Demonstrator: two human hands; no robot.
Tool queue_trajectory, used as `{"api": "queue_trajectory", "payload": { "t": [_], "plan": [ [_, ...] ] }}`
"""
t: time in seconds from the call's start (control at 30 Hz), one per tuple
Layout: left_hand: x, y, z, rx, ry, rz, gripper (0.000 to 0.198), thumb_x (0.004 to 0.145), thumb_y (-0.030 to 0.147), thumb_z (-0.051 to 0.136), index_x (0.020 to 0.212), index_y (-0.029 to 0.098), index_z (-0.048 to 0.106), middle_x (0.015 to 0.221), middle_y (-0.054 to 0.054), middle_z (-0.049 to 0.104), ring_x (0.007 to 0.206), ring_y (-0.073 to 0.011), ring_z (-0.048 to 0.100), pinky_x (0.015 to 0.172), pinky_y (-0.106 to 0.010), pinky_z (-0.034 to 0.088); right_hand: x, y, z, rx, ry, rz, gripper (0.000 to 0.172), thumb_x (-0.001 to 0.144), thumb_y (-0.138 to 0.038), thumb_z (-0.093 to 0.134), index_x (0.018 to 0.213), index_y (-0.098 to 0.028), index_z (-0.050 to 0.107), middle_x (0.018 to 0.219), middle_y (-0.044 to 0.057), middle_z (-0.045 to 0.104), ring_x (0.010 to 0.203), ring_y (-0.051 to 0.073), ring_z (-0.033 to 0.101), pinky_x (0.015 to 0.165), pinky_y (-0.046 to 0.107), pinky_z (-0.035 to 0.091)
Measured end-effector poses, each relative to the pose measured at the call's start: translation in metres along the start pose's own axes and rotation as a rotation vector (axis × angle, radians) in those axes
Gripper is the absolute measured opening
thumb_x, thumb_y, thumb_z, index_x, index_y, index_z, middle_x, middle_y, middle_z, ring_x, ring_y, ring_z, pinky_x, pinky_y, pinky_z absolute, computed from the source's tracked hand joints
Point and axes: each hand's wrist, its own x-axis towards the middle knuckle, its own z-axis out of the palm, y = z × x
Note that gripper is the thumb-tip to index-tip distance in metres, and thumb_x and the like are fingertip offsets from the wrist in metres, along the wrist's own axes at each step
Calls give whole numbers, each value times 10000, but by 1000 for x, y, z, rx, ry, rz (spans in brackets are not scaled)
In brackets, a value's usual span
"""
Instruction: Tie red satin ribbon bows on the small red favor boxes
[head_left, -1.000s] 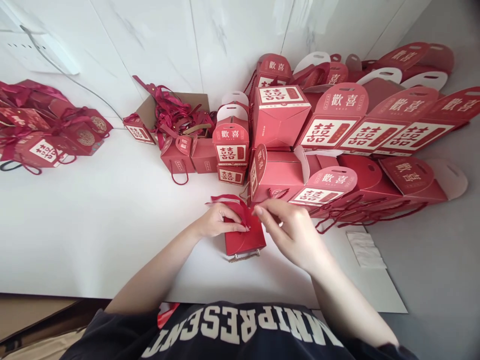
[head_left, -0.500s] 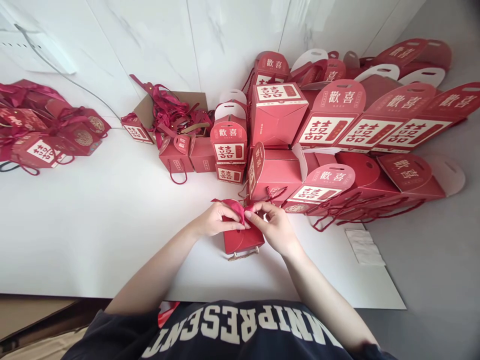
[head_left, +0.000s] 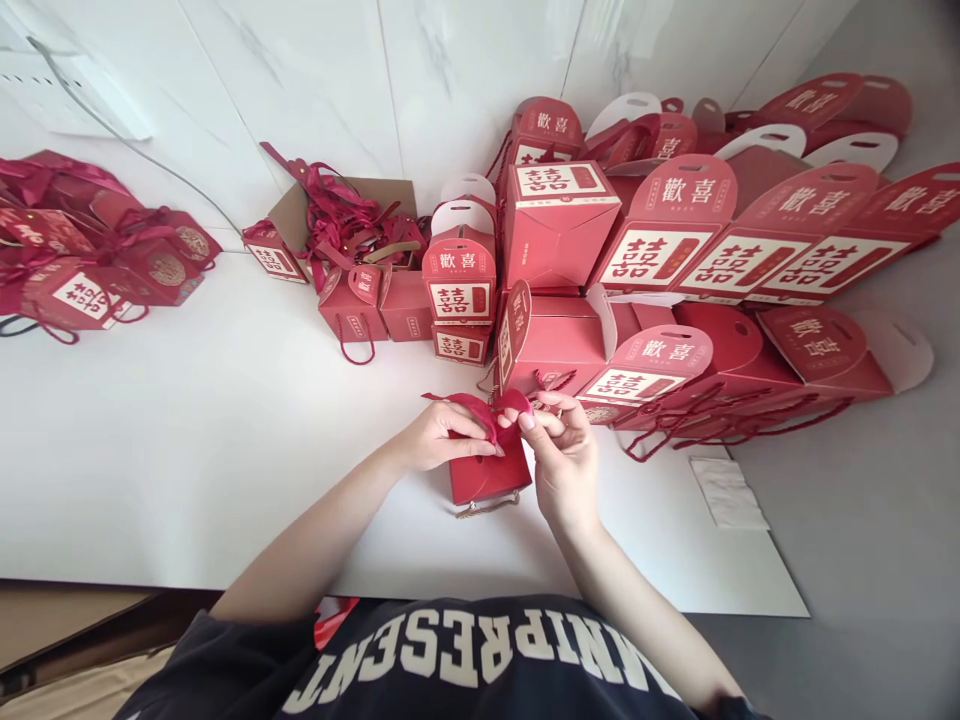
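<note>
A small red gift box lies on the white table, with a twisted cord handle on its near side. Over its top runs a dark red ribbon. My left hand pinches the ribbon at the middle of the box, a loose end sticking out to the left. On the other side, my right hand has its fingers closed on a looped part of the same ribbon, raised slightly off the lid. The fingers partly cover the crossing of the ribbon.
Red boxes with white labels stand stacked at the right back. An open carton holds a heap of ribbons near the wall. More ribboned boxes sit at far left. A white paper piece lies near the table's right edge.
My right hand has turned and lifted a little up and to the right, drawing a ribbon loop with it. My left hand stays at nearly the same place on the box.
</note>
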Motion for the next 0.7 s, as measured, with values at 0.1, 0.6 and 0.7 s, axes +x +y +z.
{"api": "queue_trajectory", "payload": {
  "t": [0.1, 0.6, 0.7],
  "plan": [
    [1, 2, -1, -37, -12, -38, 171, 865, 296, 699, 913, 180, 814, 820, -99, 771, 816, -192, 691, 794, -288, 553, -4, -1, 1, 48, 73, -77, 295, 831, -268, 742, 1039, -251, 534, 778, -24, 758, 819, 187, 751, 853, 386, 591],
    [6, 11, -7, -100, -52, -193, 261, 887, 351, 664, 838, 129, 793, 767, -79, 713, 762, -166, 617, 701, -260, 469, -14, -43, 6, -371, 25, -799, 263, 814, -98, 682, 1006, -252, 592, 816, 26, 697, 710, 198, 704, 619, 331, 585],
    [11, 20, -13, -117, -109, -246, 360, 891, 342, 647, 617, 113, 689, 589, -10, 573, 610, -117, 497, 617, -257, 392, -25, -43, 18, -604, -464, -1091, 289, 811, -57, 646, 1028, -247, 627, 841, 50, 737, 782, 222, 715, 613, 326, 593]
  ]
}}
